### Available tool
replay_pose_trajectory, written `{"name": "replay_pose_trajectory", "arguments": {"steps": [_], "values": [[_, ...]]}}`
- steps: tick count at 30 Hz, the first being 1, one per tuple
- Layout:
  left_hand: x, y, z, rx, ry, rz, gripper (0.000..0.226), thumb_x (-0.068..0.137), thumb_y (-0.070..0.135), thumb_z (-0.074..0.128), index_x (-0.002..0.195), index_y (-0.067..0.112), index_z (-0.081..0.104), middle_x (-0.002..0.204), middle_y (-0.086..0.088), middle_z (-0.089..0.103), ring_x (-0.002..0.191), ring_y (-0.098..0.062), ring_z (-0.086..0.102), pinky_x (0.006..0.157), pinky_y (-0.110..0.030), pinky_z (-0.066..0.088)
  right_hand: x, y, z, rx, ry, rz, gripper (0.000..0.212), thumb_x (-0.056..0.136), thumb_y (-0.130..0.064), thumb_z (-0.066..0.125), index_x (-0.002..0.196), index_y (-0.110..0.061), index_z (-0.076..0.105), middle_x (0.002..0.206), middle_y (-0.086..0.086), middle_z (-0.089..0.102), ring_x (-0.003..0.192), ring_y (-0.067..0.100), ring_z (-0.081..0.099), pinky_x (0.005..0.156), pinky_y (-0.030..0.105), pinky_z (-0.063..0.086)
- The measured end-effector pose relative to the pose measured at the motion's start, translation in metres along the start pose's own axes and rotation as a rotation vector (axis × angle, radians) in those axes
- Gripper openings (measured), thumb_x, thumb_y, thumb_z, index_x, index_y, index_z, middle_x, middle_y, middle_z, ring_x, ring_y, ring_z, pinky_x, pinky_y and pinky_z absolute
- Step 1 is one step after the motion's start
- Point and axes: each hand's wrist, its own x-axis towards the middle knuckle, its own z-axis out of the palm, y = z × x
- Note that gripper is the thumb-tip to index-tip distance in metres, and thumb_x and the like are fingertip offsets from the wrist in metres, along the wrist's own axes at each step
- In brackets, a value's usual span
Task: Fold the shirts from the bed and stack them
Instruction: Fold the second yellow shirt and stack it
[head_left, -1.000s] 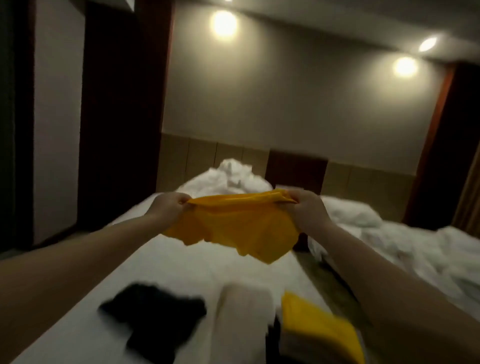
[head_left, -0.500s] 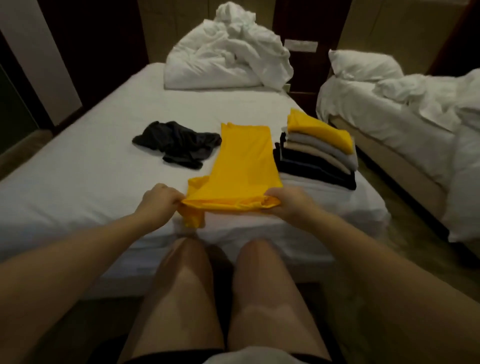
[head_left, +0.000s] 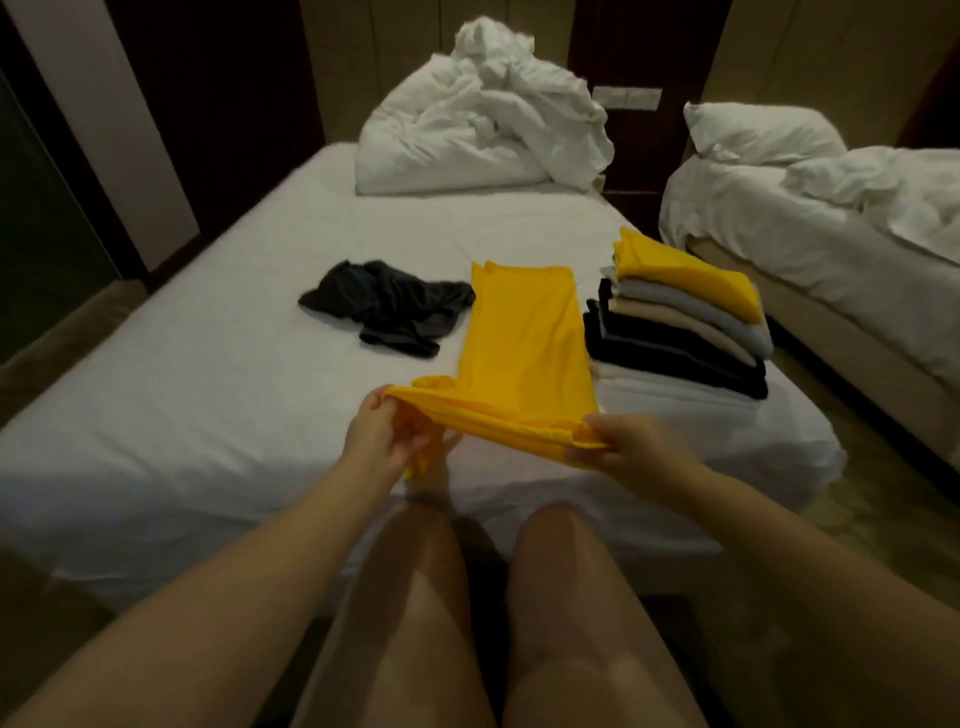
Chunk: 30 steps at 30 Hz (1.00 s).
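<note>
A yellow shirt (head_left: 524, 343) lies lengthwise on the white bed (head_left: 208, 374), folded into a narrow strip. My left hand (head_left: 382, 434) pinches its near left corner, where a sleeve hangs down. My right hand (head_left: 623, 444) grips the near right corner, and the near end is lifted off the sheet. A crumpled black shirt (head_left: 389, 309) lies just left of the strip. On the right stands a stack of folded shirts (head_left: 680, 322), yellow on top, then grey, beige and black ones.
A bunched white duvet and pillow (head_left: 483, 119) sit at the head of the bed. A second bed (head_left: 831, 218) stands to the right across a narrow aisle. My bare knees (head_left: 483, 561) touch the bed's near edge.
A second ago I held the yellow shirt up in the air; it has since come down onto the bed as a strip. The near end has now risen a little.
</note>
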Motion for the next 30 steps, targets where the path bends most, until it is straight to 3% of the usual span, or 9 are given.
{"name": "replay_pose_trajectory", "arguments": {"steps": [2,6,11,14,16,18,22,26,30], "values": [[0.006,0.01,0.002,0.163,-0.019,0.115,0.02,0.098,0.007,0.04,0.087,0.018,0.052,0.074,-0.008,0.057,0.068,-0.02,0.055,0.049,-0.03,0.052,0.005,0.002,-0.011,0.0,0.037,0.003,0.031,0.086,-0.024,0.067,0.064,-0.03,0.046,0.062,-0.006,0.046,0.062,0.016,0.047,0.06,0.032,0.033],[0.018,0.023,-0.018,0.819,-0.111,0.48,0.01,0.093,0.008,0.052,0.093,0.01,0.061,0.078,-0.005,0.06,0.076,-0.016,0.053,0.069,-0.03,0.041,0.002,0.002,-0.029,0.022,0.115,0.021,0.025,0.086,-0.019,0.066,0.066,-0.021,0.052,0.065,-0.002,0.048,0.064,0.017,0.048,0.062,0.029,0.03],[0.012,0.0,-0.061,1.383,-0.162,0.486,0.014,0.09,0.015,0.059,0.099,0.007,0.067,0.088,-0.011,0.061,0.085,-0.023,0.054,0.067,-0.029,0.031,-0.027,-0.008,0.0,-0.127,-0.079,0.014,0.021,0.089,-0.026,0.064,0.074,-0.02,0.05,0.073,0.0,0.049,0.072,0.017,0.045,0.059,0.031,0.021],[0.008,-0.025,-0.082,1.449,-0.197,0.392,0.009,0.088,0.015,0.062,0.093,0.009,0.066,0.086,-0.013,0.06,0.083,-0.022,0.053,0.065,-0.03,0.03,-0.045,-0.006,0.024,-0.156,-0.209,0.06,0.035,0.09,-0.02,0.06,0.065,-0.027,0.037,0.07,0.0,0.046,0.073,0.024,0.049,0.059,0.034,0.021],[0.008,-0.038,-0.089,1.431,-0.221,0.361,0.01,0.085,0.022,0.064,0.086,0.012,0.064,0.08,-0.013,0.058,0.078,-0.019,0.049,0.061,-0.029,0.026,-0.055,-0.002,0.036,-0.194,-0.287,0.108,0.022,0.09,-0.014,0.055,0.072,-0.025,0.047,0.08,0.008,0.054,0.082,0.031,0.054,0.061,0.035,0.024],[0.009,-0.046,-0.09,1.409,-0.206,0.335,0.01,0.085,0.018,0.066,0.089,0.009,0.066,0.078,-0.012,0.057,0.076,-0.019,0.048,0.06,-0.028,0.025,-0.061,0.001,0.044,-0.208,-0.291,0.149,0.007,0.091,-0.015,0.053,0.095,-0.013,0.059,0.094,0.013,0.061,0.089,0.032,0.055,0.065,0.036,0.031],[0.013,-0.053,-0.083,0.987,-0.114,0.165,0.035,0.066,0.017,0.057,0.1,0.01,0.063,0.081,-0.01,0.056,0.068,-0.019,0.047,0.056,-0.026,0.036,-0.067,0.006,0.052,-0.221,-0.326,0.196,0.036,0.092,-0.024,0.053,0.127,-0.018,0.05,0.118,0.011,0.06,0.104,0.029,0.055,0.079,0.036,0.042],[0.015,-0.058,-0.083,0.17,0.218,-0.118,0.02,0.084,0.002,0.043,0.1,0.014,0.046,0.077,-0.009,0.048,0.066,-0.017,0.051,0.05,-0.024,0.049,-0.071,0.008,0.06,-0.15,-0.299,0.168,0.04,0.089,-0.026,0.055,0.129,-0.026,0.05,0.118,0.004,0.058,0.103,0.023,0.055,0.076,0.031,0.041],[0.015,-0.065,-0.08,-0.053,0.219,-0.113,0.041,0.086,0.004,0.053,0.124,0.018,0.045,0.093,-0.011,0.056,0.074,-0.021,0.057,0.062,-0.032,0.051,-0.069,0.008,0.068,-0.21,-0.194,0.028,0.039,0.084,-0.037,0.061,0.121,-0.024,0.058,0.115,0.002,0.053,0.102,0.02,0.052,0.075,0.028,0.04]]}}
